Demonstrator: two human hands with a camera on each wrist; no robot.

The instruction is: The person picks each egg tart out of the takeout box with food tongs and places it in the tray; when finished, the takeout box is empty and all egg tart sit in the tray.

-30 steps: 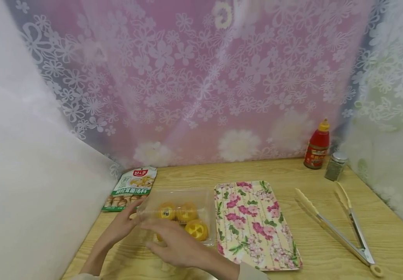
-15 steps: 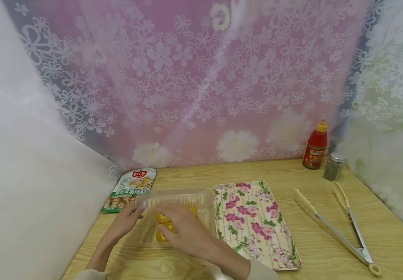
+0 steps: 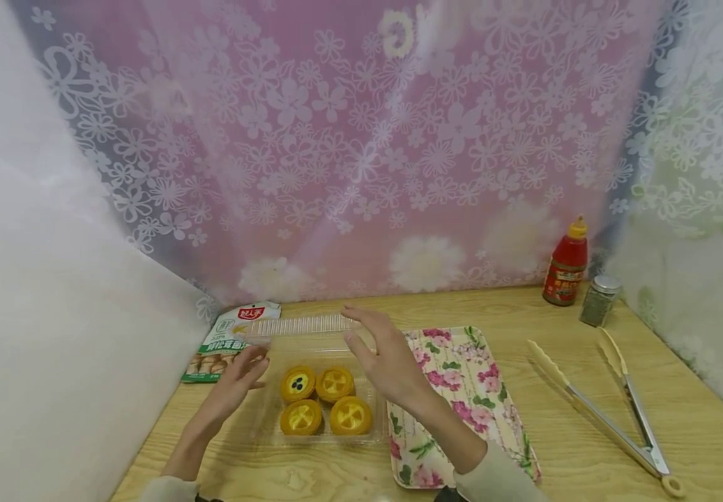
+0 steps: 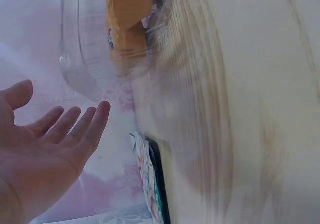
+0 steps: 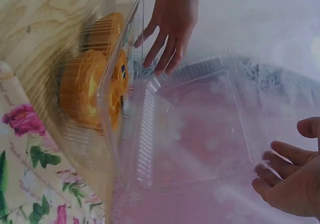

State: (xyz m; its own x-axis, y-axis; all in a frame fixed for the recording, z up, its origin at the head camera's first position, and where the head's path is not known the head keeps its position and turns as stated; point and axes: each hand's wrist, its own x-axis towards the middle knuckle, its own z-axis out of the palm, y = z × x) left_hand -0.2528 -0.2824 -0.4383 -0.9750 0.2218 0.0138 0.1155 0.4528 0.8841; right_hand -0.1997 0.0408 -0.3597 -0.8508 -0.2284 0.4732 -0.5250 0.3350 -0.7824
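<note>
A clear plastic clamshell box (image 3: pixel 273 434) sits on the table with several egg tarts (image 3: pixel 351 416) inside. One tart carries dark round berries; the others have a pale cross pattern. Hinged at the back, the box's clear lid (image 5: pixel 200 124) stands raised. My right hand (image 3: pixel 392 362) has its fingertips at the lid's free edge, thumb held apart, as the right wrist view shows. Beside the box's left side is my left hand (image 3: pixel 229 390), fingers spread and loosely bent, holding nothing. In the left wrist view its fingertips are close to the clear plastic; contact is unclear.
A floral tray (image 3: pixel 461 397) lies right of the box, partly under my right forearm. Farther right are tongs (image 3: pixel 612 411), a red sauce bottle (image 3: pixel 567 268) and a spice jar (image 3: pixel 599 301). A green-white food pouch (image 3: pixel 210 355) lies behind my left hand. Curtains surround the table.
The lid has swung up and back from over the tarts. My right hand has moved up and to the right with it, uncovering the tarts. My left hand stays by the box's left side.
</note>
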